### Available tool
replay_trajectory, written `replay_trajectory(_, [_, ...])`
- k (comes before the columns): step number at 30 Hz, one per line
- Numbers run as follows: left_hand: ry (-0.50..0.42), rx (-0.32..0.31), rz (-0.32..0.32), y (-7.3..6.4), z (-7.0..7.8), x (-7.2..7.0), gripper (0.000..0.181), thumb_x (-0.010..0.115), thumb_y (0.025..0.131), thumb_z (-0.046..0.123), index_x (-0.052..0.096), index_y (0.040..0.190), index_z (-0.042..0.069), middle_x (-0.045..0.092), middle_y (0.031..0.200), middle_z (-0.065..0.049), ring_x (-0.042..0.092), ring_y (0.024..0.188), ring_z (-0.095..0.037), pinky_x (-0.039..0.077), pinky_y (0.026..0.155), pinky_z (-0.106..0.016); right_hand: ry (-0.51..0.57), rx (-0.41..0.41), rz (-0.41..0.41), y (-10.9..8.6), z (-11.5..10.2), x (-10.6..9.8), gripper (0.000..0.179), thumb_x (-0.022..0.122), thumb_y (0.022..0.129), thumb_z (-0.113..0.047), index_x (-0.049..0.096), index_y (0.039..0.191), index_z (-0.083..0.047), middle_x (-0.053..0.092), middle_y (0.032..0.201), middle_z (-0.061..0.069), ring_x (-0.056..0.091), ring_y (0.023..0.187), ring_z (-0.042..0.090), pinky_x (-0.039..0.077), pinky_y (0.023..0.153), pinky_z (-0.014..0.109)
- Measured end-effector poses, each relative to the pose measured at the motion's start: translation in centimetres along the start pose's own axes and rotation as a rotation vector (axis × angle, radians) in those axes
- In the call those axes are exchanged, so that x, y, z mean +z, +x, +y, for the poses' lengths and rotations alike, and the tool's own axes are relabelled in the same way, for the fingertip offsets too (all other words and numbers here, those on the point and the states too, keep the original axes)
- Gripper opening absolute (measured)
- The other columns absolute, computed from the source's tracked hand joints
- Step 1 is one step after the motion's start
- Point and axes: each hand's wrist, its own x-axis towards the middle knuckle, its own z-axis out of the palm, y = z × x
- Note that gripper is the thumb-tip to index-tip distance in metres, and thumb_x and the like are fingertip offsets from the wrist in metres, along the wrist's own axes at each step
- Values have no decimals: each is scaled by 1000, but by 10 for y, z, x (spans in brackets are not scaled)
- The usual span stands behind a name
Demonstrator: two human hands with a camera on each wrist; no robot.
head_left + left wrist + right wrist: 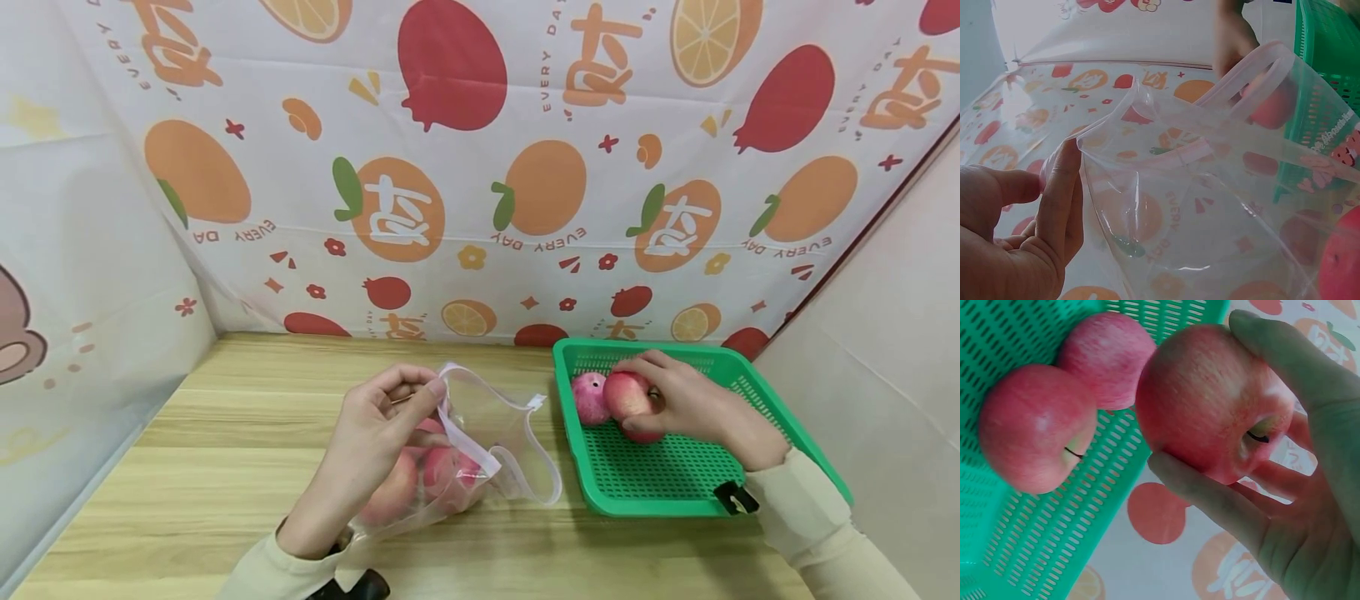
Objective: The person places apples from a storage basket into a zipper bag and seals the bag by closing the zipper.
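My left hand pinches the rim of a clear zip bag between thumb and fingers. The bag's pale pink slider edge gapes in a loop, and several red apples lie inside it. In the left wrist view the film of the bag spreads away from the fingertips. Over at the green basket, my right hand grips a red-yellow apple, fingers and thumb round its sides, stem facing the palm. Two more apples, one left and one behind, sit in the basket.
Both stand on a wood-grain table, the basket to the right of the bag. A fruit-print cloth hangs along the back, with pale cloth walls at either side. A black clip-like piece shows by the right cuff.
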Motion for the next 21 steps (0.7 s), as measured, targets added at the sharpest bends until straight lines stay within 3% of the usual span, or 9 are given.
replay_trajectory(5, [4, 0, 0, 0, 0, 0, 27, 65, 101, 11, 58, 112, -13, 71, 83, -2, 71, 71, -15, 65, 64, -38, -11, -77, 97, 1, -5, -4, 63, 90, 78, -29, 62, 133, -18, 59, 130, 9, 60, 102, 24, 60, 72, 32])
replay_trajectory(14, [4, 4, -1, 0, -1, 0, 26, 65, 101, 11, 59, 111, -12, 71, 83, -3, 71, 70, -15, 65, 64, -38, -42, -135, 187, 1, -15, -8, 71, 93, 75, -28, 60, 137, -19, 53, 142, 11, 60, 117, 31, 65, 79, 43])
replay_trajectory(21, [7, -2, 2, 0, -1, 0, 27, 65, 101, 12, 59, 111, -12, 71, 82, -2, 71, 70, -15, 65, 64, -38, -50, -222, 293, 1, -22, -11, 75, 96, 71, -25, 60, 137, -16, 54, 142, 11, 61, 112, 27, 65, 73, 36])
